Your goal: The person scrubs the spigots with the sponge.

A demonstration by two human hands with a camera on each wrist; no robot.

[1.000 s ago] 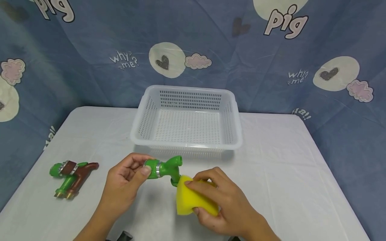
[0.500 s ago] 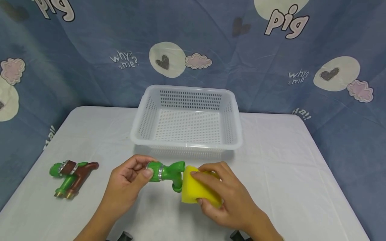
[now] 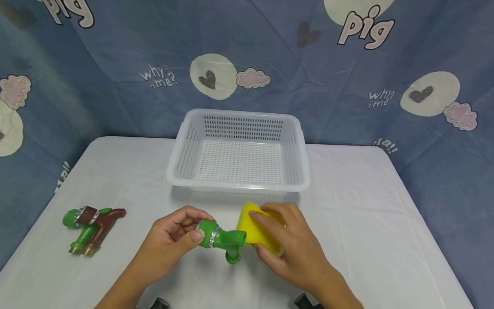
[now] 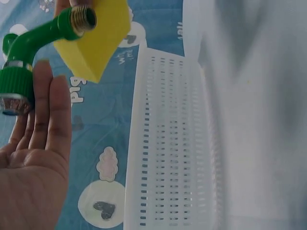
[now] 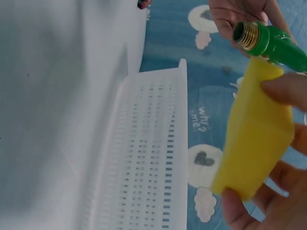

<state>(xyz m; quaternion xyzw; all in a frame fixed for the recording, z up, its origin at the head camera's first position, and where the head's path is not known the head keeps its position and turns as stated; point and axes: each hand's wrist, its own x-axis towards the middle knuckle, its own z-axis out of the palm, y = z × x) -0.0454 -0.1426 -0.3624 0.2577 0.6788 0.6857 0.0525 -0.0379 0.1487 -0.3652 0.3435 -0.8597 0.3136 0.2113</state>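
Note:
My left hand [image 3: 175,238] pinches a green plastic tap [image 3: 229,238] by its ribbed end, thumb in front. In the left wrist view the tap's brass threaded end [image 4: 82,19] points toward the yellow sponge [image 4: 98,40]. My right hand [image 3: 295,244] grips that sponge between thumb and fingers, just right of the tap. From the right wrist view, the sponge [image 5: 259,129] sits right under the threaded end and seems to touch it. Both things are held above the white table [image 3: 366,240].
A white perforated basket [image 3: 239,186] stands behind the hands. Two more taps, one green [image 3: 85,237] and one reddish-brown [image 3: 105,223], lie together at the left. Black objects [image 3: 159,304] show at the front edge. A blue printed cloth [image 3: 308,94] hangs behind the table.
My left hand has moved right and a little nearer, turning the tap so its spout faces right. My right hand has carried the sponge up and slightly right, behind the tap.

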